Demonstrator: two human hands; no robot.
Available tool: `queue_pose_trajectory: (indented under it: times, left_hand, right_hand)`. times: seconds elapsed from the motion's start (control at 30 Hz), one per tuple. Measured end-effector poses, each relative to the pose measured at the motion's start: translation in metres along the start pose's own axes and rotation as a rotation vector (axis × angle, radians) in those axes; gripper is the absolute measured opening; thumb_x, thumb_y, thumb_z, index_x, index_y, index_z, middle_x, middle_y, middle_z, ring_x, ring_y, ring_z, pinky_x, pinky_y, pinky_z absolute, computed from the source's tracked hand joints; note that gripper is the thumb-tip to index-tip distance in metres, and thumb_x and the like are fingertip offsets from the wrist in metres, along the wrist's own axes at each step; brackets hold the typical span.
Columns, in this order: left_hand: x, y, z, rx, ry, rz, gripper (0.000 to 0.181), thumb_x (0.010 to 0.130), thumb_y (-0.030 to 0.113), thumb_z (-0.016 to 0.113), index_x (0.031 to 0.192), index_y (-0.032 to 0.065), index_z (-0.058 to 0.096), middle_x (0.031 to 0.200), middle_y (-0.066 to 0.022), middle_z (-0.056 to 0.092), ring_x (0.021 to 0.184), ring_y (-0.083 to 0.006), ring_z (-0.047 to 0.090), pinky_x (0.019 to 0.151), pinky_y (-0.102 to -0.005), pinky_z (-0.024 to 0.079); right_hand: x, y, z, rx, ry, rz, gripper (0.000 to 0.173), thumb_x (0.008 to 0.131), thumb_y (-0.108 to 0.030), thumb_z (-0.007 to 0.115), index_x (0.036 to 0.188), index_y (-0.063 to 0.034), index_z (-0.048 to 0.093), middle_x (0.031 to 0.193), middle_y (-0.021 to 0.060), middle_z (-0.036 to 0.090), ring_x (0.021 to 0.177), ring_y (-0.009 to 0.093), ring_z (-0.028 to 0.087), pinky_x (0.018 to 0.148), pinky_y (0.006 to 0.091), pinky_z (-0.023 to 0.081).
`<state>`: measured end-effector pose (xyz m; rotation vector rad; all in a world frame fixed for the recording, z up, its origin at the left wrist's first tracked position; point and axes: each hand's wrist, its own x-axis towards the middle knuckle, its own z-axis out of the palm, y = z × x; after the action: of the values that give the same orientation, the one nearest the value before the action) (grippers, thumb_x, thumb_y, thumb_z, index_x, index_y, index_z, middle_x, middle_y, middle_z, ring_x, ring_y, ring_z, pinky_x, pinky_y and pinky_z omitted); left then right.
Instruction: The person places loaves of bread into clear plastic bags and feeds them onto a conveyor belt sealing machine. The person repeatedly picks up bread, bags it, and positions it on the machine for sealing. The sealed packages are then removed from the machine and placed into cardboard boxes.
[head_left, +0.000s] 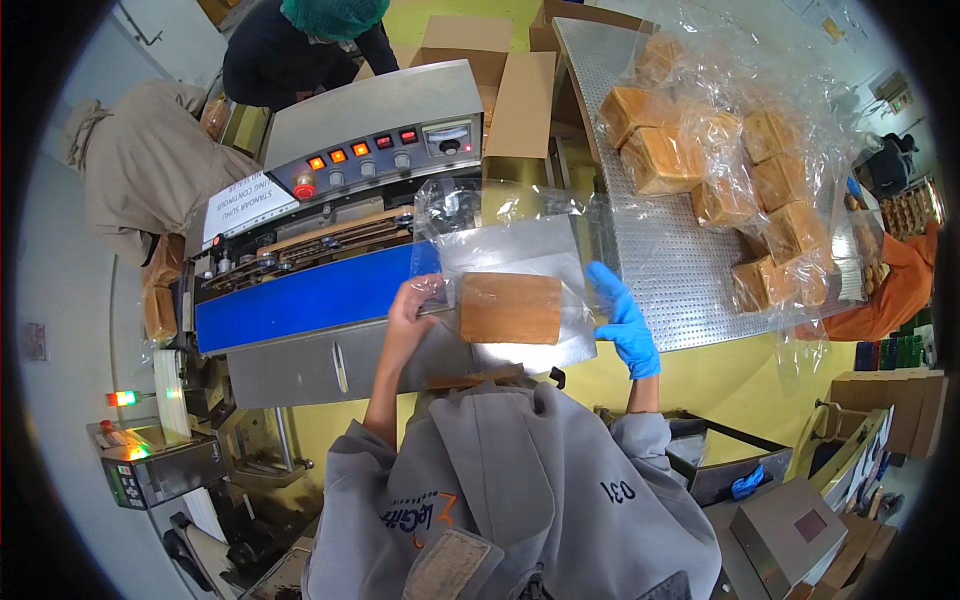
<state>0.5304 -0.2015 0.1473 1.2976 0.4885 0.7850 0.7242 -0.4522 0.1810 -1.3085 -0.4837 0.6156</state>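
Note:
A loaf of bread (510, 308) in a clear plastic bag (502, 202) lies on a steel plate (536, 360) in front of my body. The bag's loose end stretches away beyond the loaf. To the loaf's left, my bare left hand (411, 304) has thumb and fingers apart, with the fingertips at the bag's edge. My right hand (626, 326), in a blue glove, is spread on the other side, apart from the loaf. Left of the plate is a continuous band sealer (375, 105) with lit buttons and a blue conveyor belt (322, 296).
Several bagged loaves (664, 159) rest on a perforated metal table (675, 300) at right. An open cardboard box (521, 105) stands behind the sealer. Co-workers are at the far left, behind the machine and at the right. More bagged loaves (160, 311) are beyond the belt's left end.

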Motion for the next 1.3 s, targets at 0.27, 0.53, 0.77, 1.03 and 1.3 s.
queue_pose_trajectory:
  times: [0.27, 0.53, 0.77, 1.03, 1.3]
  left_hand:
    - [-0.006, -0.043, 0.019, 0.35, 0.169, -0.166, 0.027, 0.09, 0.021, 0.052, 0.077, -0.0012, 0.059, 0.069, -0.0045, 0.059, 0.061, -0.0119, 0.055, 0.058, -0.028, 0.043]
    - [-0.006, -0.11, 0.0, 0.732, 0.061, -0.18, 0.04, 0.094, 0.033, 0.042, 0.075, 0.0018, 0.057, 0.058, -0.0102, 0.058, 0.052, -0.0148, 0.055, 0.05, -0.0294, 0.042]
    - [0.056, -0.056, 0.005, 0.02, -0.082, -0.574, 0.034, 0.091, 0.037, 0.048, 0.1, 0.0055, 0.053, 0.088, -0.0099, 0.065, 0.068, -0.0139, 0.058, 0.056, -0.0241, 0.045]
    - [0.123, -0.01, 0.018, 0.005, 0.005, -0.399, 0.022, 0.089, 0.028, 0.054, 0.094, 0.007, 0.057, 0.091, -0.007, 0.065, 0.077, -0.0114, 0.059, 0.064, -0.0259, 0.047]
    - [0.118, 0.042, 0.013, -0.146, 0.009, -0.197, 0.017, 0.081, 0.004, 0.062, 0.097, 0.001, 0.057, 0.091, -0.0075, 0.063, 0.08, -0.0118, 0.06, 0.073, -0.0231, 0.049]
  right_hand:
    - [0.018, 0.06, 0.005, -0.265, 0.366, 0.065, 0.028, 0.089, -0.023, 0.055, 0.067, -0.0057, 0.054, 0.063, -0.0028, 0.051, 0.06, 0.007, 0.046, 0.057, 0.0234, 0.039]
    - [0.038, 0.127, -0.02, -0.941, 0.301, 0.34, 0.042, 0.085, -0.04, 0.056, 0.066, -0.0026, 0.062, 0.066, 0.0045, 0.062, 0.057, 0.017, 0.048, 0.057, 0.0336, 0.04]
    - [0.092, 0.065, -0.034, 0.564, -0.2, 0.541, 0.042, 0.091, -0.032, 0.047, 0.112, 0.0045, 0.052, 0.101, 0.0168, 0.061, 0.09, 0.023, 0.061, 0.087, 0.0336, 0.047]
    - [0.147, -0.003, -0.015, 0.014, 0.021, 0.155, 0.017, 0.083, -0.014, 0.06, 0.092, 0.0001, 0.064, 0.082, 0.0055, 0.064, 0.068, 0.01, 0.057, 0.062, 0.021, 0.044]
    - [0.133, -0.033, -0.022, 0.014, 0.131, -0.001, 0.01, 0.076, -0.004, 0.064, 0.085, 0.0007, 0.062, 0.09, 0.0094, 0.065, 0.073, 0.01, 0.058, 0.064, 0.021, 0.046]
